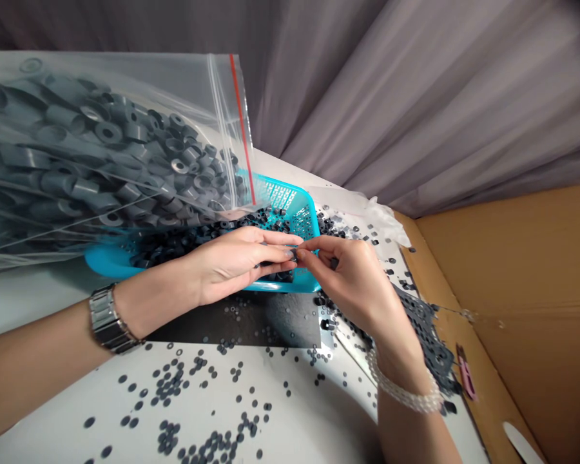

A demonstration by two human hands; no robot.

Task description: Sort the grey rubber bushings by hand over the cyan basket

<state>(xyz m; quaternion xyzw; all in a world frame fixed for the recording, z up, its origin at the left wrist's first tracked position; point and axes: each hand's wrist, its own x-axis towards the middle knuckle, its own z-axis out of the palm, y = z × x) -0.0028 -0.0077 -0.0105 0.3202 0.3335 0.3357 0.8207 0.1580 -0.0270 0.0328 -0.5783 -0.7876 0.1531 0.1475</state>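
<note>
Place: small-parts assembly workbench
Evidence: zip bag (101,154) of grey plastic rings, far left; loose washers (174,380) strewn on the white table (319,425); cardboard box (536,290), right

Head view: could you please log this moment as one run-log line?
left hand: pinching small dark piece; right hand: pinching same piece; behind: teal basket; left side: zip bag of grey rings

Left hand (236,261) and right hand (350,280) meet fingertip to fingertip, pinching a small dark piece (294,255) in front of a turquoise basket (302,200) of dark rings. Clear zip bag (101,148) of grey rings lies over the basket's left part. Loose washers (171,380) lie scattered on the white table (319,425).
</note>
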